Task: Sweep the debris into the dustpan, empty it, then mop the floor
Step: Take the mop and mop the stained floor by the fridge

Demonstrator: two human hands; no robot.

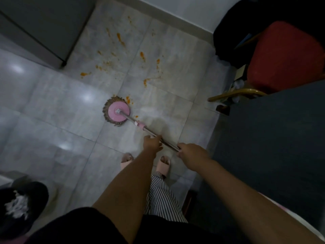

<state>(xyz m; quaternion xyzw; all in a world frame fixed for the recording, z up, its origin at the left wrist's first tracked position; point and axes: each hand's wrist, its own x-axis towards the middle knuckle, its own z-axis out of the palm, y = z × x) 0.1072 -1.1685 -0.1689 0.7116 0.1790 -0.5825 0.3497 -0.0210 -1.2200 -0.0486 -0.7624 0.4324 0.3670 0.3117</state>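
Note:
A round mop head (116, 111) with a pink disc and brown fringe lies flat on the grey tiled floor (52, 110). Its metal handle (151, 132) slants down and right toward me. My left hand (152, 142) grips the handle partway up. My right hand (190, 154) grips the handle's upper end. Orange stains (120, 38) are spattered over the tiles beyond the mop head, and some lie right beside its far edge.
A grey cabinet (40, 27) stands at the upper left. A red chair (284, 57) with a golden frame sits at the right, next to a dark table (274, 141). A black bin (19, 208) with white paper is at the lower left. My slippered feet (164, 164) stand below my hands.

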